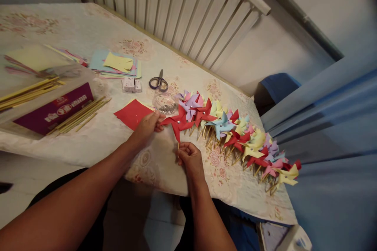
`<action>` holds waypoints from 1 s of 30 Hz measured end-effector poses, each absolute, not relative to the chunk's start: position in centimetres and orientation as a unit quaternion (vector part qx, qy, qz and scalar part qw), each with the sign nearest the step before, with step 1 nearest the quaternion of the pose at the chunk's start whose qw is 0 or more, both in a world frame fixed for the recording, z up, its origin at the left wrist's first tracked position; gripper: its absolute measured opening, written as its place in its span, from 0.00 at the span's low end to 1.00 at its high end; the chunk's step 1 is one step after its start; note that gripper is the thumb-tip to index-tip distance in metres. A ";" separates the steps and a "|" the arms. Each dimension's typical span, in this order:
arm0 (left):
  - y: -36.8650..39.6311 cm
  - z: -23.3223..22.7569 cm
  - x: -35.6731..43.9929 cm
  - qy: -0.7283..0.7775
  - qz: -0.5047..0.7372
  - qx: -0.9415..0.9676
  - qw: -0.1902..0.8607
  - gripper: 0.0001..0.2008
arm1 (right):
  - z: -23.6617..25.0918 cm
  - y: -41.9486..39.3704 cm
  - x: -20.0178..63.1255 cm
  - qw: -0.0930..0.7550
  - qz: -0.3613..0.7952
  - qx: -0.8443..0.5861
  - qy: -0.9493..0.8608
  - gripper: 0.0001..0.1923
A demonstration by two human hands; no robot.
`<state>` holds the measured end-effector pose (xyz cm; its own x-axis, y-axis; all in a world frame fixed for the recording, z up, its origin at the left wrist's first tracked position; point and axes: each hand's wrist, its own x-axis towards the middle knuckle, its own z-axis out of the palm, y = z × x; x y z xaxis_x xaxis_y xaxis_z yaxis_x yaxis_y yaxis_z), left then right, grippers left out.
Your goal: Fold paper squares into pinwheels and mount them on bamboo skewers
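Note:
A red paper pinwheel (179,122) stands over the front part of the table, its blades folded round a small pin at the centre. My right hand (190,157) pinches its thin wooden stick below the blades. At the tip of its left blade are the curled fingers of my left hand (150,123), which seem closed on the paper. Under and beside my left wrist lies a sheet of red paper (131,113). Just beyond my left fingers, a clear bag of small metal pins (167,108) rests on the cloth.
Finished pinwheels (250,139) in several colours lie in a long row to the right. Scissors (159,82), small white boxes (131,85) and stacked coloured paper (113,62) are further back. Wooden sticks (81,117) and a purple-labelled box (55,110) sit left. A radiator (176,11) borders the table.

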<state>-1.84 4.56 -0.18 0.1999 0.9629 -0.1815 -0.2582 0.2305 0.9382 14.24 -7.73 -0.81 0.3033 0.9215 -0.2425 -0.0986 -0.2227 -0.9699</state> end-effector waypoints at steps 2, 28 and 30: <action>4.6 -0.1 -1.9 0.422 0.470 0.403 0.663 0.22 | -0.5 -8.0 15.0 0.511 0.494 -0.610 -0.351 0.12; 4.4 0.4 -1.7 0.365 0.477 0.420 0.680 0.12 | -0.4 -8.5 16.6 0.416 0.528 -0.619 -0.407 0.09; 4.4 0.5 -1.7 0.366 0.479 0.413 0.683 0.11 | -0.4 -8.5 16.5 0.416 0.526 -0.620 -0.406 0.09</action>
<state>-1.67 4.36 0.49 0.2731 0.9564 -0.1039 -0.3522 0.1999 0.9143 16.55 -8.48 -0.40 0.1159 0.9419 -0.3153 0.0661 -0.3241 -0.9437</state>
